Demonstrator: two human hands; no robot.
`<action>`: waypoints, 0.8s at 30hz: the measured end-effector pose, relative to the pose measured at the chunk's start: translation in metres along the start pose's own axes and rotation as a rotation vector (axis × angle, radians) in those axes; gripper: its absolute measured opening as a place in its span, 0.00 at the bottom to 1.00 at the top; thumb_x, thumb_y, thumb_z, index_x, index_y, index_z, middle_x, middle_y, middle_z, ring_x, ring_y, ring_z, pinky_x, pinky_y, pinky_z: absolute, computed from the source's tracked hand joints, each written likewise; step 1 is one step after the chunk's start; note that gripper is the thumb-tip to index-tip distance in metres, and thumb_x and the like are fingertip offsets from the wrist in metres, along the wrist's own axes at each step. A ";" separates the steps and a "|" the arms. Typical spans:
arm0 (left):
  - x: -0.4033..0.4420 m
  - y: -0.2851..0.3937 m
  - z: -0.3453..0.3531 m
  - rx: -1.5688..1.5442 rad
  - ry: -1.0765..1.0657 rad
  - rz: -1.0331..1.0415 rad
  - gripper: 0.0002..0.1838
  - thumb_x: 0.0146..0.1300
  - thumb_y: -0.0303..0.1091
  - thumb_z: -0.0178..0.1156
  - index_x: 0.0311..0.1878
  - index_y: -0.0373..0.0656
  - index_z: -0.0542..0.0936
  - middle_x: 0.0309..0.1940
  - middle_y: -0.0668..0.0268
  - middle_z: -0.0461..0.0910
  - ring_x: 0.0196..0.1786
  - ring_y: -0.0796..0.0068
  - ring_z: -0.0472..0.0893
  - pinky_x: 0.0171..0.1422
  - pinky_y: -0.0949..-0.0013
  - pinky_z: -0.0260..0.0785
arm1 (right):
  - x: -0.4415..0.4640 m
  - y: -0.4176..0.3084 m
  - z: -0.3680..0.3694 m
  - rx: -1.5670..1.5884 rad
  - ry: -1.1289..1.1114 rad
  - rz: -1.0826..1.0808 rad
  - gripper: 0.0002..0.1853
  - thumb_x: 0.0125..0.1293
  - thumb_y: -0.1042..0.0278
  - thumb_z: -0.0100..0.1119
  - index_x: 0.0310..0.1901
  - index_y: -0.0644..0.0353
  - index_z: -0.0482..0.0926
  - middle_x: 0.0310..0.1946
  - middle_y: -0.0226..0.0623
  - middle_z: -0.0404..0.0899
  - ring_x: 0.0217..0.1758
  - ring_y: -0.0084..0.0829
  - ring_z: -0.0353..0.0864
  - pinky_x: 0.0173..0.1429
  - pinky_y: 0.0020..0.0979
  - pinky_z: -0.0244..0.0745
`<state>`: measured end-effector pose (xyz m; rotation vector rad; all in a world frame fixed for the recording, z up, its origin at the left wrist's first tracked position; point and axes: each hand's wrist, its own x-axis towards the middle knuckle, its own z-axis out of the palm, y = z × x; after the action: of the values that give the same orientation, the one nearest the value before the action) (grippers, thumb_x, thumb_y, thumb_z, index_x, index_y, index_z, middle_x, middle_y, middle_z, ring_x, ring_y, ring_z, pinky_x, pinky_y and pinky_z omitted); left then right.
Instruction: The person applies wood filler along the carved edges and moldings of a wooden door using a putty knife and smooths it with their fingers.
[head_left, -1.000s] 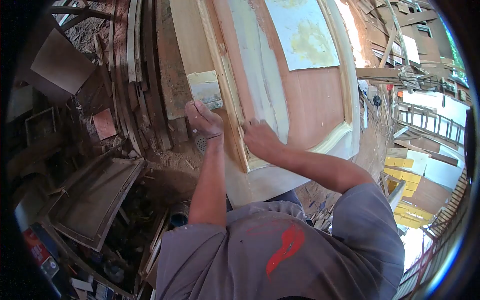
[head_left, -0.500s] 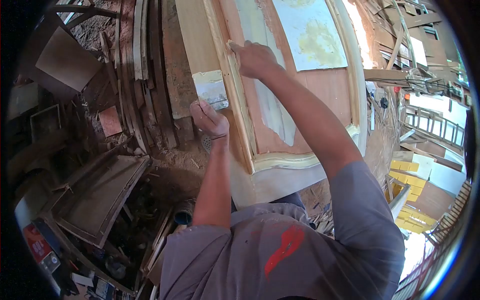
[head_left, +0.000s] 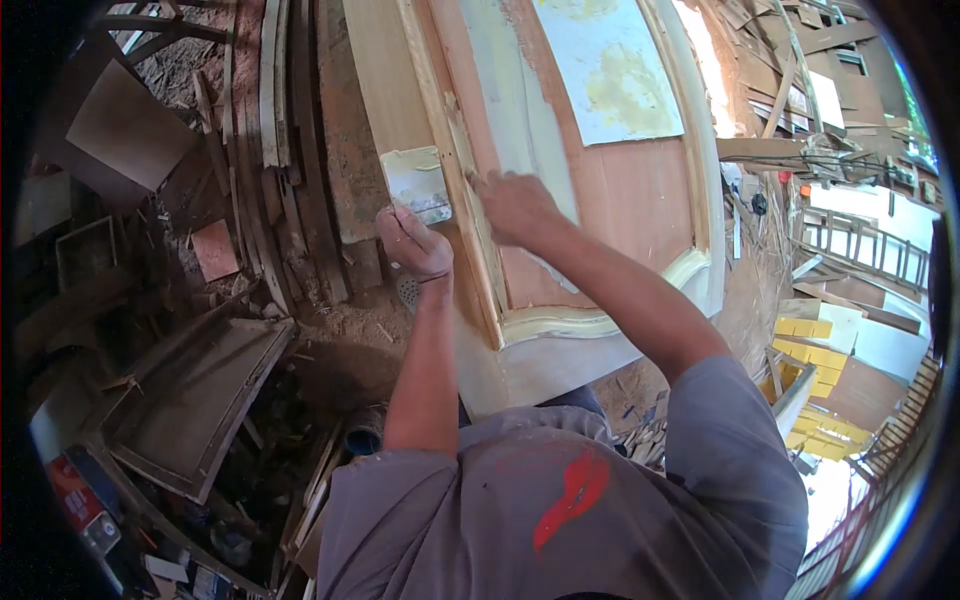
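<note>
My left hand (head_left: 415, 245) is closed around a flat, putty-smeared scraper (head_left: 417, 188), its wide blade pointing away from me. Pale filler coats the blade, thickest along the far edge. My right hand (head_left: 520, 208) reaches to the raised wooden moulding (head_left: 462, 160) of a panel, index finger stretched to the strip and the other fingers curled. Anything small between those fingers is hidden. The reddish wood panel (head_left: 630, 210) carries a long pale streak of filler (head_left: 520, 110). On it lies a white sheet (head_left: 610, 75) with yellowish smears.
A curved moulding (head_left: 590, 322) edges the panel's near end. Long timber boards (head_left: 290, 150) lie at the left, above an old framed panel (head_left: 200, 400). Wood scraps, a ladder-like frame (head_left: 870, 250) and yellow pieces (head_left: 815, 370) fill the right side.
My right hand has slid along the moulding toward me, its fingertip now nearer the scraper's level. My left hand still holds the scraper in nearly the same place. The view has shifted slightly.
</note>
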<state>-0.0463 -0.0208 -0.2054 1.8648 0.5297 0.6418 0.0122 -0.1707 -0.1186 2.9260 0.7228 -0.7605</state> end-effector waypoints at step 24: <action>-0.001 -0.001 0.000 0.045 0.027 0.032 0.21 0.84 0.42 0.45 0.40 0.33 0.74 0.34 0.46 0.78 0.37 0.44 0.78 0.44 0.50 0.71 | -0.026 0.010 -0.008 0.327 -0.035 0.133 0.36 0.65 0.65 0.62 0.78 0.48 0.71 0.53 0.53 0.82 0.58 0.52 0.85 0.62 0.52 0.79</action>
<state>-0.0472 -0.0204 -0.2064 1.9121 0.5368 0.6821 -0.0001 -0.1898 -0.1003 3.1956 0.4305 -0.9990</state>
